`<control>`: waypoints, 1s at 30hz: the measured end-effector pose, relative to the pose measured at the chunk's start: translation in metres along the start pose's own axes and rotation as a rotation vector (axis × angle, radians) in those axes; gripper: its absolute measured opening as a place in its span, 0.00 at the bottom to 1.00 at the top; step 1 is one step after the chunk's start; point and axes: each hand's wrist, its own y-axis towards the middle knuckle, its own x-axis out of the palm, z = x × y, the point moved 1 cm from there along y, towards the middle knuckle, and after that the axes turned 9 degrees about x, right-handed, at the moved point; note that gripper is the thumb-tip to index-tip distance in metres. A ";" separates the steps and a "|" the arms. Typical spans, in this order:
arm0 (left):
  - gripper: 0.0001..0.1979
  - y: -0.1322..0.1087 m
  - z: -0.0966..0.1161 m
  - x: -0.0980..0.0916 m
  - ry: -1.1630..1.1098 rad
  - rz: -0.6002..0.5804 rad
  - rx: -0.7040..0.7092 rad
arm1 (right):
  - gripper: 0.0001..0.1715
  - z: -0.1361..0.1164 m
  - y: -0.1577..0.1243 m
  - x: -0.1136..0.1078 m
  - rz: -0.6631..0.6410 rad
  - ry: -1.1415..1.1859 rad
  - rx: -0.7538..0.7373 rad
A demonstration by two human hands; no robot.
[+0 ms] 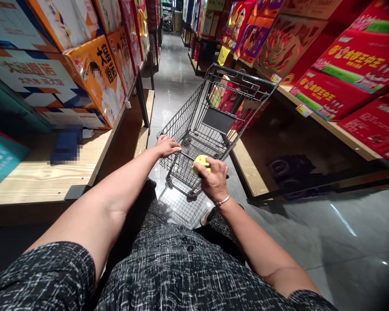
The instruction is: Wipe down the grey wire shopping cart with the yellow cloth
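Note:
A dark wire shopping cart (218,121) stands in front of me, angled between two shelf rows. My left hand (167,146) is wrapped over the near left end of its handle. In my right hand (214,179), a yellow object (201,164) is gripped above the handle's right part; its shape is partly hidden by my fingers. A bracelet circles my right wrist. The cart's basket shows bare wire mesh at the near end, and red packages show through the wires at its far side.
Orange and white boxes (99,75) fill the left shelf (84,166). Red boxes (359,60) are stacked on the right shelf (353,140), with its dark metal frame close to the cart. A tiled aisle (175,65) runs ahead between the shelves.

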 end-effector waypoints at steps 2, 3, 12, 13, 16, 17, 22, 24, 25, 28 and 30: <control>0.18 -0.003 0.012 0.006 -0.028 0.074 0.019 | 0.35 0.005 0.013 -0.010 -0.035 0.005 0.082; 0.18 -0.005 0.019 0.010 -0.052 0.100 0.046 | 0.37 0.004 0.018 -0.010 -0.073 0.013 0.091; 0.26 -0.004 0.027 0.020 -0.255 0.086 0.083 | 0.33 -0.031 0.041 0.022 -0.236 0.001 -0.064; 0.26 -0.003 0.022 0.017 -0.251 0.065 0.088 | 0.31 -0.028 0.039 0.020 -0.232 0.021 -0.117; 0.26 -0.001 0.012 0.010 -0.218 0.042 0.060 | 0.28 -0.003 0.031 0.011 -0.176 0.121 -0.260; 0.26 0.000 0.010 0.008 -0.202 0.041 0.033 | 0.28 0.008 0.028 0.008 -0.155 0.161 -0.286; 0.28 0.001 0.023 0.001 -0.099 -0.027 -0.071 | 0.33 0.062 0.031 -0.006 -0.020 0.255 -0.251; 0.30 -0.001 0.039 0.002 -0.075 -0.027 -0.025 | 0.32 0.073 0.036 -0.007 0.083 0.258 -0.163; 0.30 -0.001 0.047 0.005 -0.070 -0.014 0.022 | 0.33 0.074 0.037 -0.005 0.119 0.264 -0.129; 0.28 -0.003 0.069 0.018 -0.066 0.015 0.181 | 0.34 0.060 0.030 0.010 0.160 0.285 -0.121; 0.27 -0.003 0.076 0.025 -0.071 0.010 0.202 | 0.31 0.045 0.017 0.025 0.212 0.295 -0.102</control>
